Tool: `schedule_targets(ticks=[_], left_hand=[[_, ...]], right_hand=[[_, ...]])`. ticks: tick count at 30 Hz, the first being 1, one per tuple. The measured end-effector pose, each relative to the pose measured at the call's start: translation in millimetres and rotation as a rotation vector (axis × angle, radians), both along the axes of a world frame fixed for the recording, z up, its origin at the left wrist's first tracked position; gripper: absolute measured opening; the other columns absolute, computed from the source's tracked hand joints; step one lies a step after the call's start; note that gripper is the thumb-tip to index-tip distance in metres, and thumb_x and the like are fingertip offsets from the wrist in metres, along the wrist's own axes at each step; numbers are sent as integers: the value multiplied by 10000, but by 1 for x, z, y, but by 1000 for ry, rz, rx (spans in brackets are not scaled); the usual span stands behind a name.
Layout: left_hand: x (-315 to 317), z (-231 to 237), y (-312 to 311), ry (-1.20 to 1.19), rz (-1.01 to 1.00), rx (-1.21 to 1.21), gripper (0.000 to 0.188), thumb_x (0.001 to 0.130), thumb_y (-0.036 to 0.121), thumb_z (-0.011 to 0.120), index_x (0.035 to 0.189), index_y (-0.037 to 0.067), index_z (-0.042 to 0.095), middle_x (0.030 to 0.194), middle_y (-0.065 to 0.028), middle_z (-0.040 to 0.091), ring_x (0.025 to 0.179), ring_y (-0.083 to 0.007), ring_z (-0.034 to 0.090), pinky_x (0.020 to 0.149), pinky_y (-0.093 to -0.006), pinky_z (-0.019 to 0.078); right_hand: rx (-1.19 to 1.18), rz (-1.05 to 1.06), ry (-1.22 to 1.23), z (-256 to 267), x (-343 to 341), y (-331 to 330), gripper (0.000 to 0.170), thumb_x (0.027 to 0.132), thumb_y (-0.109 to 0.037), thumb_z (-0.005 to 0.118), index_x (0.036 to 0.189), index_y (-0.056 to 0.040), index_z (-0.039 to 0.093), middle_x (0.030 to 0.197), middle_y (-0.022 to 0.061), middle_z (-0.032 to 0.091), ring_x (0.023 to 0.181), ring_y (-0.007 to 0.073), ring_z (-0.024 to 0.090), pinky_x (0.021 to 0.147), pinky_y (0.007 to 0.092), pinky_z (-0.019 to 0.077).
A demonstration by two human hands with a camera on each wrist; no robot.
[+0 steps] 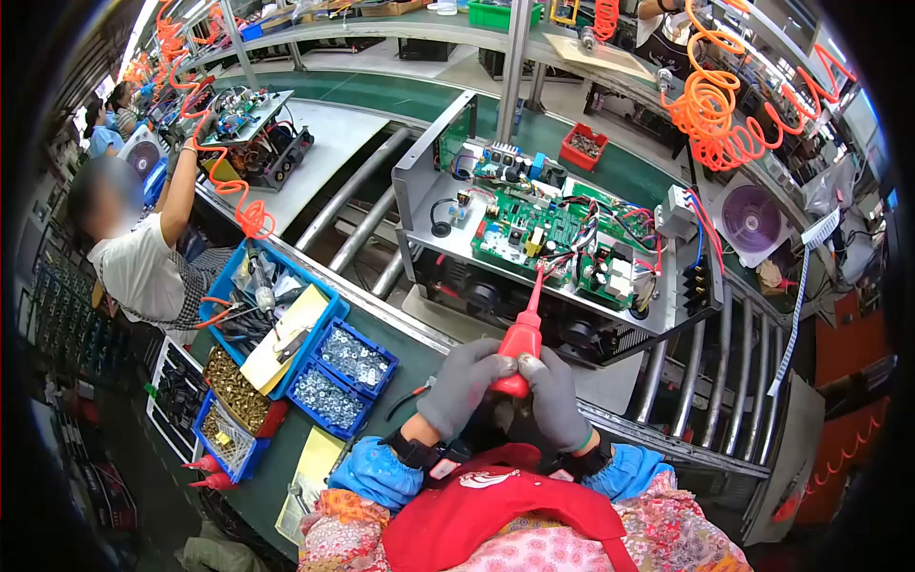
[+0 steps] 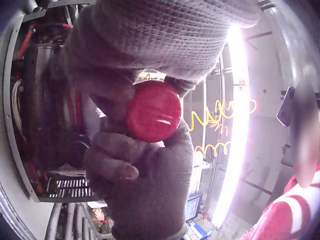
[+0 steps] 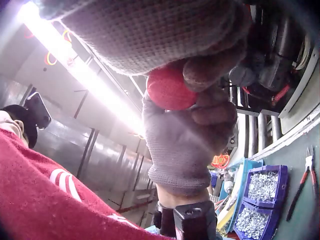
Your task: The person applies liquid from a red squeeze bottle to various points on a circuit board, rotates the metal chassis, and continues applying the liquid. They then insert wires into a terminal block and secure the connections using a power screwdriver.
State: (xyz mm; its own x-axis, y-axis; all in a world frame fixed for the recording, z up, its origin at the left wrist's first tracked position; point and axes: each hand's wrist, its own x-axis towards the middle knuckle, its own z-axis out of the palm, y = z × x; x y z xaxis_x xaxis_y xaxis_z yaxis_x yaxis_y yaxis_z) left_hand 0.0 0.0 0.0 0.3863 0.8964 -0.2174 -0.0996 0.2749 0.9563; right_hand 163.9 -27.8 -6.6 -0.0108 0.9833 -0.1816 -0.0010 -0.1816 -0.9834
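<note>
A red squeeze bottle [image 1: 521, 345] with a long tapered nozzle is gripped by both gloved hands. My left hand [image 1: 460, 386] holds it from the left and my right hand [image 1: 556, 400] from the right, thumbs close together near its base. The nozzle points away from me, its tip right at the wires and connectors along the near edge of a green circuit board [image 1: 519, 224]. That board sits in an open metal chassis [image 1: 412, 200] on the roller line. Both wrist views show the round red bottle base [image 2: 154, 111] between grey-gloved fingers.
Blue bins of small metal hardware [image 1: 329, 398] stand to the left, with pliers [image 3: 299, 187] beside them. A larger blue tray [image 1: 227, 286] holds tools. Rollers [image 1: 729, 372] run under the chassis. Orange coiled hoses [image 1: 710, 105] hang overhead. Another person works at the left.
</note>
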Motion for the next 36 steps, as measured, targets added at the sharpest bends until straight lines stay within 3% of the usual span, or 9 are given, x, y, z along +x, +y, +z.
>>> schedule_targets(ticks=[2, 5, 11, 17, 20, 26, 29, 36], left_hand=[[2, -4, 0, -32, 27, -5, 324, 899, 229, 597, 1081, -29, 674, 891, -52, 660, 808, -107, 583, 727, -263, 465], [6, -3, -8, 25, 27, -44, 363, 898, 250, 581, 1116, -27, 668, 856, -23, 625, 750, -89, 547, 661, -252, 441], [8, -8, -5, -8, 33, 69, 354, 899, 259, 589, 1098, -21, 671, 854, -18, 621, 773, -78, 542, 678, -244, 435], [9, -14, -3, -20, -39, -9, 362, 900, 242, 598, 1128, -31, 665, 908, -30, 644, 832, -86, 564, 746, -251, 452], [13, -16, -5, -49, -10, 9, 339, 903, 221, 606, 1108, -42, 668, 928, -67, 668, 854, -112, 589, 764, -281, 467], [15, -15, -5, -54, 7, 27, 352, 906, 209, 587, 1137, -47, 654, 949, -41, 648, 864, -98, 571, 785, -258, 453], [12, -14, -6, 31, 22, 76, 346, 897, 218, 605, 1110, -48, 668, 926, -93, 673, 863, -142, 606, 781, -295, 475], [18, -14, -19, -40, 75, 107, 360, 893, 202, 619, 1154, -46, 647, 951, -113, 674, 881, -155, 619, 794, -301, 485]], right_hand=[[40, -1, 8, -3, 1, 2, 325, 963, -302, 530, 1041, 4, 608, 717, 23, 571, 534, 91, 513, 474, 259, 396], [-105, 52, 39, 6, 8, -2, 317, 966, -301, 521, 1032, -2, 604, 713, 22, 568, 518, 88, 506, 457, 256, 385], [-84, 9, 38, 10, 5, -5, 303, 966, -297, 517, 1016, -9, 596, 707, 28, 567, 502, 89, 498, 435, 254, 376], [-34, -15, 35, 0, 7, -7, 283, 962, -271, 525, 1000, 0, 597, 751, 24, 559, 621, 89, 509, 533, 272, 403], [117, -56, 12, -9, 7, -9, 272, 960, -263, 533, 979, -1, 603, 776, 16, 557, 658, 91, 502, 569, 276, 403], [-6, -39, 63, 7, 7, -7, 259, 963, -251, 535, 967, -5, 615, 804, 23, 569, 715, 81, 495, 617, 269, 412], [-107, 4, 90, 7, 11, -6, 274, 961, -245, 535, 1013, 8, 624, 843, 34, 593, 761, 88, 512, 663, 279, 433], [134, 5, 6, -5, 12, -13, 318, 955, -228, 528, 1105, 37, 618, 910, 71, 633, 809, 117, 560, 720, 309, 470]])
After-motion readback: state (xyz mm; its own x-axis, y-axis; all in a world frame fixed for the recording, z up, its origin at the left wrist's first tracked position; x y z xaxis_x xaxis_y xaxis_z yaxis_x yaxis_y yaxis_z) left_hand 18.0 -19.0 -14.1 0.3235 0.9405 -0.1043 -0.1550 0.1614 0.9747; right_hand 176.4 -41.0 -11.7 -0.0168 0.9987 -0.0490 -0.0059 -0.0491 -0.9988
